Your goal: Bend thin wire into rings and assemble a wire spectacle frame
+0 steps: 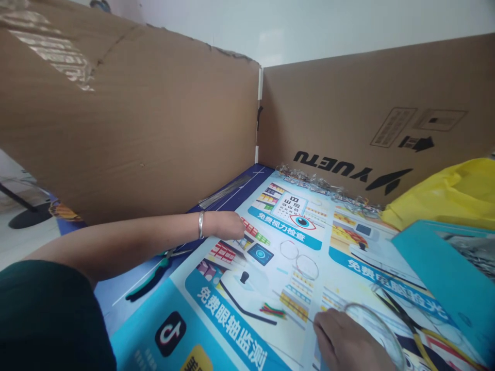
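Observation:
My left hand (pixel 231 225), with a silver bangle (pixel 201 225) on its wrist, reaches over the printed sheet (pixel 278 288). Its fingers are curled, and whatever they hold is hidden. Near the bottom, my right hand (pixel 350 340) pinches a thin wire (pixel 299 316). Toward the wire's far end is a small bundle of red, green and yellow strands (pixel 273 309). A pale loop (pixel 381 322) curves beside the right hand; I cannot tell whether it is worn. Two thin wire rings (pixel 307 267) lie on the sheet between my hands.
Teal-handled pliers (pixel 150 281) lie under my left forearm. Yellow-handled scissors (pixel 413 327) rest at the right, by a teal box (pixel 433 278) and a yellow bag (pixel 444 190). Tall cardboard panels (pixel 174 123) close the back. Wire scraps (pixel 328 186) and straight wires (pixel 224 190) lie along them.

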`<state>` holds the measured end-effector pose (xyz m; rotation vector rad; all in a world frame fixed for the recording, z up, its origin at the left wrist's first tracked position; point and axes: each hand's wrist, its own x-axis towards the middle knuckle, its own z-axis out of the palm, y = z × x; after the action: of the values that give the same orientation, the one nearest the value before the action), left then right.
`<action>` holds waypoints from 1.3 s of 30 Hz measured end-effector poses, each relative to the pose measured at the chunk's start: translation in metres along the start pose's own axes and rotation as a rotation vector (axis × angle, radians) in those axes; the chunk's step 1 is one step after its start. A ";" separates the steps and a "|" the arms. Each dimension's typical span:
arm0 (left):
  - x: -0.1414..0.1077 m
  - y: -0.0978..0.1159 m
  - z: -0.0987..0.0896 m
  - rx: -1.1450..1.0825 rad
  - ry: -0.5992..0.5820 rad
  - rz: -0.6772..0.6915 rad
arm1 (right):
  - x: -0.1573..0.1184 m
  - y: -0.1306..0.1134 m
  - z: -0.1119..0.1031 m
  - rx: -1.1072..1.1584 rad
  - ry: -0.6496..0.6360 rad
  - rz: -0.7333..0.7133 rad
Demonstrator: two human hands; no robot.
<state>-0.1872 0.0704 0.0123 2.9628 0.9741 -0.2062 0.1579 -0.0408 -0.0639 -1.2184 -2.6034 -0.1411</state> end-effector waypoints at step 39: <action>0.053 0.118 0.022 -1.911 0.679 -0.484 | 0.067 -0.042 -0.043 -0.073 -0.594 0.026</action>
<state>-0.0777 0.0052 -0.0197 0.9699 0.9110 1.0854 0.0932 -0.0263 -0.0031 -1.5040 -3.0952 0.1592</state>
